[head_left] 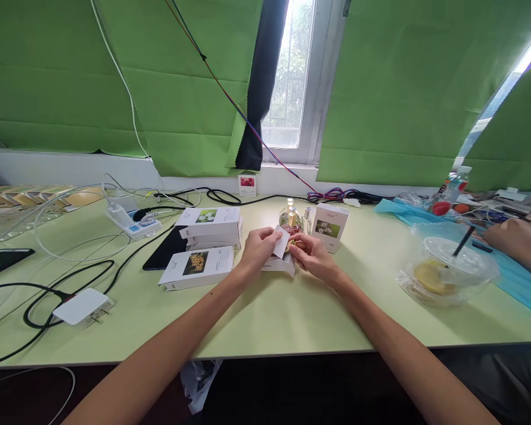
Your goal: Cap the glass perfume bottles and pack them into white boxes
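Note:
My left hand (259,251) pinches a small white piece of paper or card (281,241) at its upper edge. Close beside it, the fingers of my right hand (314,255) are pressed together on something small with a gold tint, too hidden to name. Under both hands lies a white carton (279,267), one end flap turned toward me. Several small glass bottles with gold or clear caps (292,218) stand just behind my fingers. Right of them a white box with a flower picture (330,227) stands upright.
Left of my hands are a flat white flower box (197,268), stacked boxes (212,224) and a dark tablet (166,251). Farther left lie a power strip (135,224), cables and a white charger (84,307). A bagged drink cup (445,271) and another person's hand (513,239) are at right.

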The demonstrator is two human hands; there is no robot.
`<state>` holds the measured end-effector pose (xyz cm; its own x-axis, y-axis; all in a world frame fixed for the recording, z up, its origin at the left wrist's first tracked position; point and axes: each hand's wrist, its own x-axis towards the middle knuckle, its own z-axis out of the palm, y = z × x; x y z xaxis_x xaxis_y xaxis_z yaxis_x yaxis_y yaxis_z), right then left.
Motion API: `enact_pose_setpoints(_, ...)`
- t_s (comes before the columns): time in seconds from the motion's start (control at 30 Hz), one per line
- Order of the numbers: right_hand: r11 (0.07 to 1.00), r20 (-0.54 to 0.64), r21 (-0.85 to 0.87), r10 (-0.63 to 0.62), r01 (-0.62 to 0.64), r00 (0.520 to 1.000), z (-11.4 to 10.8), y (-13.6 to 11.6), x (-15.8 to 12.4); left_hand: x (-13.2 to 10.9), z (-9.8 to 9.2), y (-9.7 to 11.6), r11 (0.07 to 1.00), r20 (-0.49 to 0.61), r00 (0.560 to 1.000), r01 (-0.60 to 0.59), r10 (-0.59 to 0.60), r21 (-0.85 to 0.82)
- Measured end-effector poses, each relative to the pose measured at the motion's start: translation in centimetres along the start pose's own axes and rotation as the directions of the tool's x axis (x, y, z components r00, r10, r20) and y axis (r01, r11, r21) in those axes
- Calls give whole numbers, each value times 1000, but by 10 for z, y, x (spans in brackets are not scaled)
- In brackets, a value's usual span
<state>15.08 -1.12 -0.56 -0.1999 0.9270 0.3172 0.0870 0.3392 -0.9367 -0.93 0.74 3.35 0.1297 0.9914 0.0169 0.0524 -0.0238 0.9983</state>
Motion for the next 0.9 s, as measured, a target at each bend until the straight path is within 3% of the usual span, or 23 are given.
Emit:
enact_pose_setpoints(0.47, 952, -11, -300, -65, 58, 998, 1, -4, -2, -3, 2, -2, 997, 42, 998, -41, 39, 57)
enact_pose_setpoints(0.9, 956, 20, -288, -52, 56, 998, 3, -2, -2, -5, 2, 0, 990, 38, 997, -69, 65, 120)
